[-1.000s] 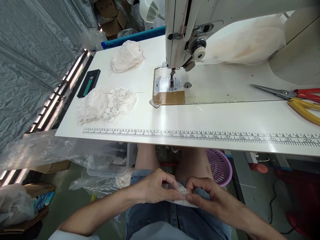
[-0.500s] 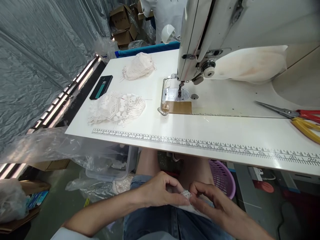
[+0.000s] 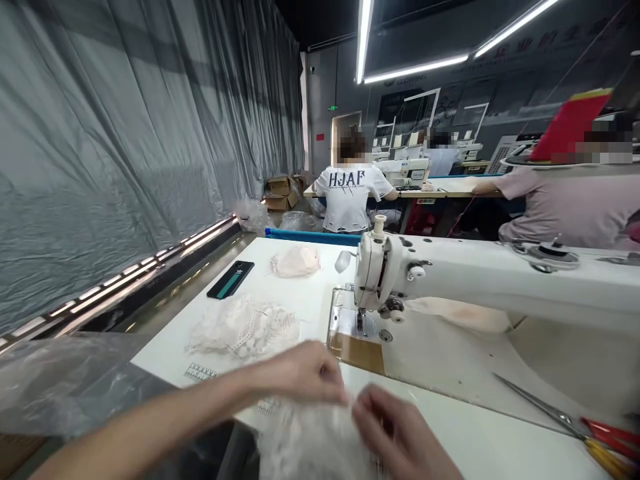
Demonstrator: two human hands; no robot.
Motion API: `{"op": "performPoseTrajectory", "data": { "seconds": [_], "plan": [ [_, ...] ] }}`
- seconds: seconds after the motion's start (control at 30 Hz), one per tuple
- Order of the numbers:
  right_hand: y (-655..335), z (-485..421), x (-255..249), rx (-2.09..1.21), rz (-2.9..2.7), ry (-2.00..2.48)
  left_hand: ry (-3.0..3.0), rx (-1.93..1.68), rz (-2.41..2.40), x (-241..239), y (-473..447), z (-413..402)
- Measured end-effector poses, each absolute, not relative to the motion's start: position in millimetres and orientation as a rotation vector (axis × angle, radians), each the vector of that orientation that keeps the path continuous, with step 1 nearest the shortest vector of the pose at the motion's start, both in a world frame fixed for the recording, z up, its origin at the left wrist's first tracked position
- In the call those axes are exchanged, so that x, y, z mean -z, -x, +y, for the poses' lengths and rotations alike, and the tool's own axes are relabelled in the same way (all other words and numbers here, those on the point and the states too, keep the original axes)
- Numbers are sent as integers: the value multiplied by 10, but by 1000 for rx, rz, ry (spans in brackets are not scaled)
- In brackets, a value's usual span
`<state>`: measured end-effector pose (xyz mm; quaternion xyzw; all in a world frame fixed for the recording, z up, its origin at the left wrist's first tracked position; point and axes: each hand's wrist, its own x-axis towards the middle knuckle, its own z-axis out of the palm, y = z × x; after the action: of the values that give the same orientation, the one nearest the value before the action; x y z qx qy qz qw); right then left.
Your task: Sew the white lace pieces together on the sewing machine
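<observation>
1. A grey curtain (image 3: pixel 100 167) hangs down the left of the workshop. Further back, a person in a white shirt (image 3: pixel 347 200) and another in a pink top (image 3: pixel 575 207) sit at their own benches, well apart from this work
2. The white sewing table (image 3: pixel 475 440) carries the sewing machine (image 3: pixel 500 280) across its right half, and a crumpled plastic sheet (image 3: pixel 60 380) lies off its near left corner
3. A heap of white lace (image 3: pixel 245 330) rests on the table left of the machine, with a smaller pale bundle (image 3: pixel 296 261) behind it. By the look of them these are set aside, though the pictures do not show whether they are sewn
4. The left hand (image 3: pixel 300 373) and right hand (image 3: pixel 395 430) meet at the table's near edge. The fingers of both are bunched and pinch the lace piece (image 3: pixel 305 433) between them, though motion blur hides the exact grip
5. That lace piece hangs at the near edge, short of the presser foot (image 3: pixel 361 323) and not yet under it, so judging from this its stitching is not begun
6. A dark phone (image 3: pixel 231 279) lies near the far left edge, and the scissors (image 3: pixel 565 417) lie untouched at the right
</observation>
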<state>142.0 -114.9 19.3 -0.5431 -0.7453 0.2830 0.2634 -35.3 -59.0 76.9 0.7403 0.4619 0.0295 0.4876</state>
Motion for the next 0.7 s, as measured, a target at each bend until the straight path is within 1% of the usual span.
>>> {"op": "performPoseTrajectory", "data": {
  "seconds": [0.07, 0.13, 0.27, 0.33, 0.43, 0.5, 0.6, 0.7],
  "plan": [
    [-1505, -842, -258, -665, -2033, 1539, -1867, -44, 1154, -800, 201, -187],
    [-1637, -625, -231, -584, -2037, 1640, -1872, -6, 1151, -712, 49, 124],
    [-1915, -523, -77, -483, -2090, 1667, -1872, 80, 1067, -500, -142, 381],
    [-2018, -547, -25, -362, -2171, 1552, -1878, 108, 1044, -466, -180, 400],
    [-2108, -561, -1, 9, -2305, 1256, -1894, 139, 1057, -480, -214, 402],
    [-2128, -547, -2, 193, -2356, 1076, -1909, 151, 1082, -500, -236, 404],
    [-2129, -519, 19, 308, -2397, 899, -1931, 167, 1105, -514, -267, 406],
    [-2133, -512, 69, 308, -2447, 898, -1952, 186, 1105, -502, -285, 410]
  ]
}}
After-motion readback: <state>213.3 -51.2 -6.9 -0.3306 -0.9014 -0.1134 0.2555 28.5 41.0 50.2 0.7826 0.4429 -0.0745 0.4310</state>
